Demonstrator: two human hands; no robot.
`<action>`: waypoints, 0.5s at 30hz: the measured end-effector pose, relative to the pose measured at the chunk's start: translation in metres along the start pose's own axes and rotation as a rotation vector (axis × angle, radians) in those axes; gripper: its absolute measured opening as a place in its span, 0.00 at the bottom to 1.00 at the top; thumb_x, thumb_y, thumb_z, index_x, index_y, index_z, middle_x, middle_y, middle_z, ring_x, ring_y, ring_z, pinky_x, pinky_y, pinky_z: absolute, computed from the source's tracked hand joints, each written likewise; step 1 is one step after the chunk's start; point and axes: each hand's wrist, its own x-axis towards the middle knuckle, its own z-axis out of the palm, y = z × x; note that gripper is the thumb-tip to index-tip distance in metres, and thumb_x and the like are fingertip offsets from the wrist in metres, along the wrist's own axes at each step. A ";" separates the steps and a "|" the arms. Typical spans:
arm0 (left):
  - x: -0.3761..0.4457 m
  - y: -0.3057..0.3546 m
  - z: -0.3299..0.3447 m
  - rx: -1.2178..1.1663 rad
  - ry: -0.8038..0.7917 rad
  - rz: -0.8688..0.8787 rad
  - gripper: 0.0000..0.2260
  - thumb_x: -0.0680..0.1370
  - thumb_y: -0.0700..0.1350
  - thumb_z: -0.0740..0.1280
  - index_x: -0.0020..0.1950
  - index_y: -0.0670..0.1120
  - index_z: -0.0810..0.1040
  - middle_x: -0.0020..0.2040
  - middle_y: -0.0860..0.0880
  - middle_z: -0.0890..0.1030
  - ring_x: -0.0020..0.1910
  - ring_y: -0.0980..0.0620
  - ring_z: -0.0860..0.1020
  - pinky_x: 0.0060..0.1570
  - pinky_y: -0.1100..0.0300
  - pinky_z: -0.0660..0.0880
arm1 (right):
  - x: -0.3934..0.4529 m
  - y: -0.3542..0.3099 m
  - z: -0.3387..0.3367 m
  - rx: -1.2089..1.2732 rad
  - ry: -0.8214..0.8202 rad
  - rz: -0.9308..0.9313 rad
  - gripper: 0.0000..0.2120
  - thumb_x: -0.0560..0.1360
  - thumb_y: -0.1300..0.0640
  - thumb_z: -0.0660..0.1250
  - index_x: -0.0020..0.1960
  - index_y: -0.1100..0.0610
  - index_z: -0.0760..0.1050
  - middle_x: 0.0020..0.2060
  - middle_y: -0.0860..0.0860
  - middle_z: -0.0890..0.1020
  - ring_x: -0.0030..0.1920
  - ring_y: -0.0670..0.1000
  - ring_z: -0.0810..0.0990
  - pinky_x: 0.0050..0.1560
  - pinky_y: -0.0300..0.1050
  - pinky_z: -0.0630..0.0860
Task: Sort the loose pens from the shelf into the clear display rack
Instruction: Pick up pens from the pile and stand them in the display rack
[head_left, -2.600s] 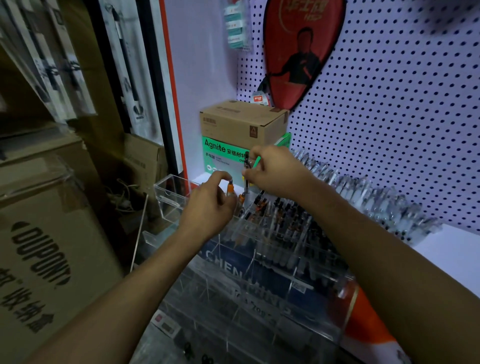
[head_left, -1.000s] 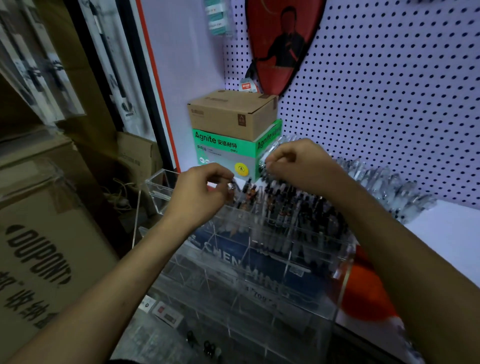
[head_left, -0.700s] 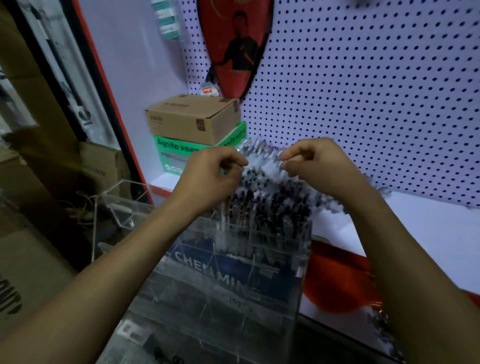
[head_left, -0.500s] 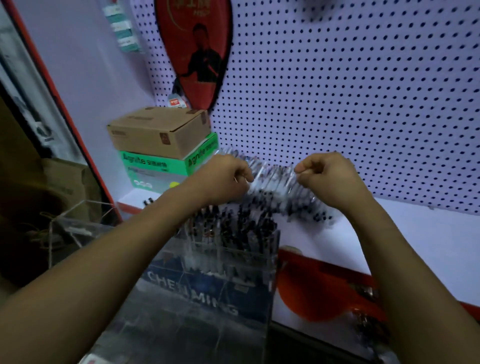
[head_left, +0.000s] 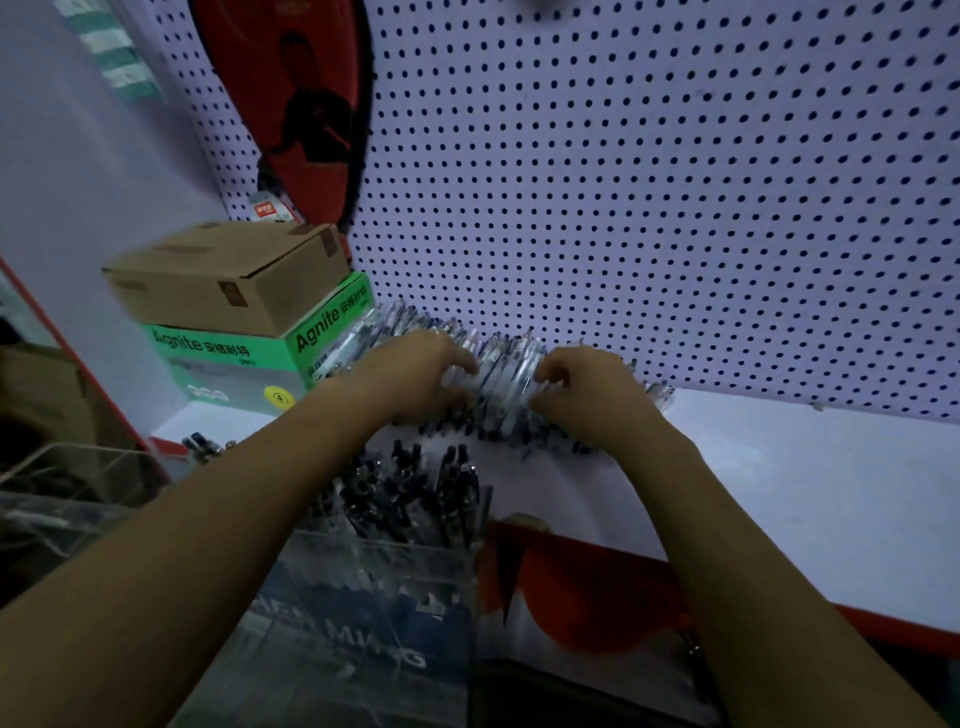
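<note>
Just above the centre of the frame, the left hand (head_left: 415, 371) is lying on a long heap of loose clear-barrelled pens (head_left: 498, 387), its fingers curling down over the barrels and gripping a bunch of them. The right hand (head_left: 589, 392) is sitting just beside it on the same heap, fingers bent and digging into the pens from the other side — whether it is really pinching any single pen cannot be made out through the blur. A short stretch of the heap is showing between the two hands.

The heap is running along the white shelf (head_left: 805, 483), close against the foot of the white pegboard with dark holes (head_left: 649, 182) that is filling the upper right of the frame. Below the hands, in the lower centre, the clear plastic display rack (head_left: 374, 587) is standing at the shelf's front edge, dark-capped pens (head_left: 415, 493) sticking upright out of its upper compartments and blurred white lettering showing on its front.

At the left, a brown cardboard box (head_left: 228, 275) is resting on a green and white box marked "Agnite" (head_left: 244, 364) — the heap's left end is touching it. A red racket-shaped cover with a dark figure (head_left: 306, 104) is hanging on the pegboard at the upper left.
</note>
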 end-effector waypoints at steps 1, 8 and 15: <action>0.000 0.002 0.000 0.024 0.021 0.025 0.17 0.79 0.51 0.66 0.68 0.52 0.75 0.64 0.45 0.77 0.59 0.42 0.76 0.56 0.48 0.75 | 0.002 0.000 0.003 -0.017 -0.006 -0.006 0.15 0.76 0.56 0.70 0.62 0.58 0.78 0.56 0.56 0.80 0.54 0.56 0.78 0.56 0.49 0.76; 0.003 0.008 0.000 0.027 0.347 0.008 0.12 0.81 0.45 0.60 0.63 0.50 0.78 0.52 0.43 0.83 0.49 0.42 0.80 0.45 0.53 0.76 | 0.020 -0.004 0.026 -0.152 0.006 -0.027 0.28 0.69 0.40 0.73 0.64 0.53 0.75 0.57 0.57 0.78 0.59 0.60 0.75 0.61 0.57 0.73; 0.001 0.002 0.001 -0.136 0.546 -0.073 0.04 0.77 0.43 0.66 0.50 0.46 0.78 0.44 0.46 0.79 0.42 0.45 0.76 0.38 0.55 0.71 | 0.021 -0.002 0.036 -0.089 0.128 -0.041 0.27 0.72 0.38 0.69 0.66 0.52 0.74 0.54 0.54 0.80 0.56 0.58 0.77 0.60 0.57 0.74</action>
